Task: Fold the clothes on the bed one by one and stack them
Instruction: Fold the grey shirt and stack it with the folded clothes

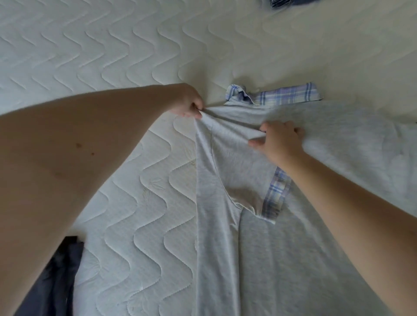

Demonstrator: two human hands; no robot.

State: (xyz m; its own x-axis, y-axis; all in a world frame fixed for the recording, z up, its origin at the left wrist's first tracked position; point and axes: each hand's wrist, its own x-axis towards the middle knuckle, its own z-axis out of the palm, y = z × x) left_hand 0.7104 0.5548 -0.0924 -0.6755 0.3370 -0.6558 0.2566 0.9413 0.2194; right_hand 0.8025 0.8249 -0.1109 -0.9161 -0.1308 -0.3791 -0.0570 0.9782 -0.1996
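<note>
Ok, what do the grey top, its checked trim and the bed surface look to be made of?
Grey top: soft heathered knit, probably cotton jersey; matte, drapes in loose folds where the left hand pinches it.
Checked trim: thinner woven cloth, printed or yarn-dyed plaid in blue and lilac; crisp edges.
Bed surface: white quilted fabric, stitched wavy lines, slightly padded, faint sheen.

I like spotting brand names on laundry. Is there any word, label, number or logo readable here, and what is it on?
None: no text can be read.
Light grey jersey garment with plaid trim: no print or tag visible.
White quilted mattress: stitched wave pattern only.
Dark navy cloth and the blue striped cloth at the top edge: no lettering visible.
</note>
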